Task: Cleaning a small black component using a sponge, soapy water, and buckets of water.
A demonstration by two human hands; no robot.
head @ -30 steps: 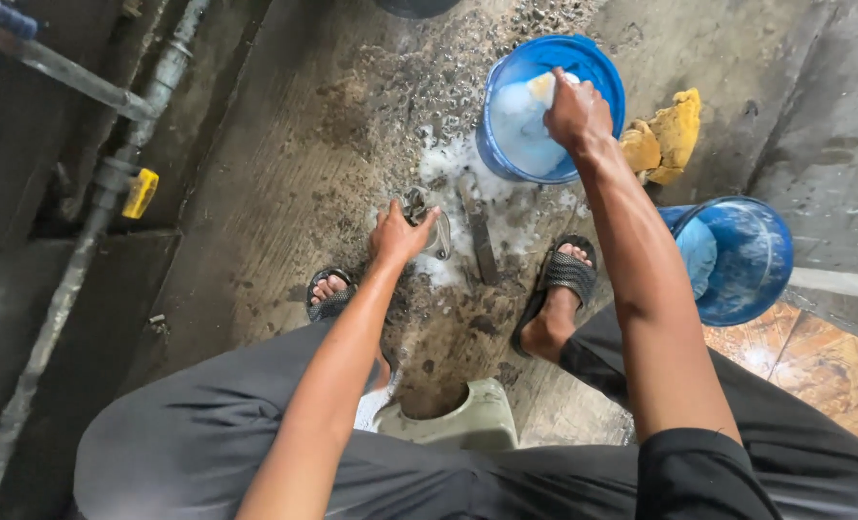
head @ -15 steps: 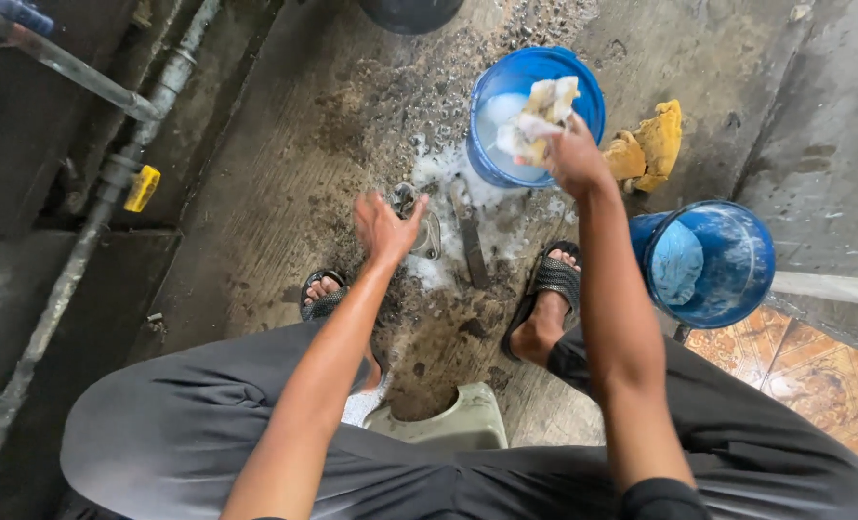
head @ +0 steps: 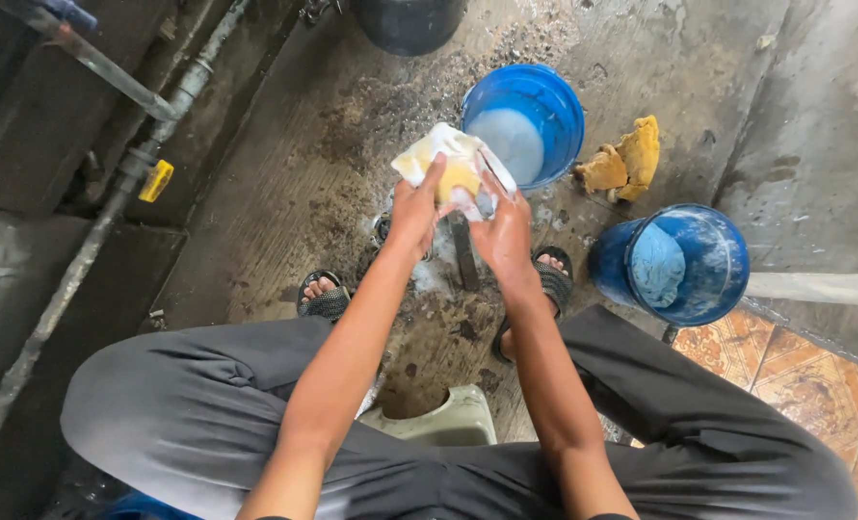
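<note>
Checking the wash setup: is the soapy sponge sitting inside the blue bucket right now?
No, both the left hand and right hand hold the soapy sponge beside the blue bucket.

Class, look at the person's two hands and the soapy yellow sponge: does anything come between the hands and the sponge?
No. Both the left hand and the right hand grip the sponge directly; nothing visible lies between them.

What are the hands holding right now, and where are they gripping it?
Both hands grip a soapy yellow sponge: the left hand at its left lower edge, the right hand at its right lower edge.
</note>
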